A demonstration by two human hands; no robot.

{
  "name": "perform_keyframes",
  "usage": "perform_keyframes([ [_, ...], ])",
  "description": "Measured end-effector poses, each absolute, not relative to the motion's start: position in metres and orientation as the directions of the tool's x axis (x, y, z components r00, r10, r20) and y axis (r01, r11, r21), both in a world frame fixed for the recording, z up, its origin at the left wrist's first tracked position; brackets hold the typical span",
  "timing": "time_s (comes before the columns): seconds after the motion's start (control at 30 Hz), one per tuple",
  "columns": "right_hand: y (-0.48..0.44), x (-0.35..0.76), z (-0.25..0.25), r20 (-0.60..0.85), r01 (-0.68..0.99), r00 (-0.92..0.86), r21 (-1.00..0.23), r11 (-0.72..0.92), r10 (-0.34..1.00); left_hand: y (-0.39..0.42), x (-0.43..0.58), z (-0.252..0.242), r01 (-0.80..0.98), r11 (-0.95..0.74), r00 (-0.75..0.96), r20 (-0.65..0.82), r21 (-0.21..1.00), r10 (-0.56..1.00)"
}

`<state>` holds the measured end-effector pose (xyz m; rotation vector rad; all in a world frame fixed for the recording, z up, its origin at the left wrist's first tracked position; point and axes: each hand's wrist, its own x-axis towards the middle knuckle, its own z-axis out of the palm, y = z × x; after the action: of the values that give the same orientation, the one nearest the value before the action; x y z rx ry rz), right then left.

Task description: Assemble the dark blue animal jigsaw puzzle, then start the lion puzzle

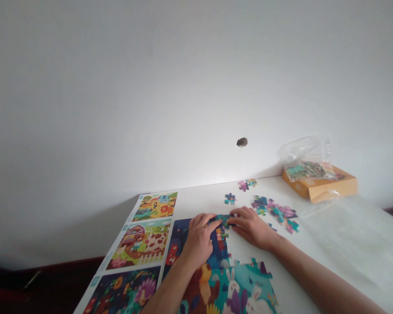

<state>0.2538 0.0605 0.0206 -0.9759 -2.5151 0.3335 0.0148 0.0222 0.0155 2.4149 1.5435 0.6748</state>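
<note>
Puzzle: one; hands touching it: two; box: one

The wall is brightest just above the back edge of the table and gets gray farther out. Soft shadows lie left of the table and the box, so light seems to come from the right. The plastic bag has shiny spots. The puzzle pieces look a bit fuzzy.

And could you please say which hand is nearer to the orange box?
Right. The right hand is at the far edge of the puzzle, left of the orange box; the left hand is farther left, over the puzzle.
</note>
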Motion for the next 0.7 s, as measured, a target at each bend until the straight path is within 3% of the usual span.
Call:
perform_keyframes([
  [0.7,0.0569,0.2554,0.0223,0.279,0.622,-0.649,-0.34,0.705,0.707,0.0216,0.0141,0.016,0.826,-0.443,0.379,0.237,0.35,0.895],
])
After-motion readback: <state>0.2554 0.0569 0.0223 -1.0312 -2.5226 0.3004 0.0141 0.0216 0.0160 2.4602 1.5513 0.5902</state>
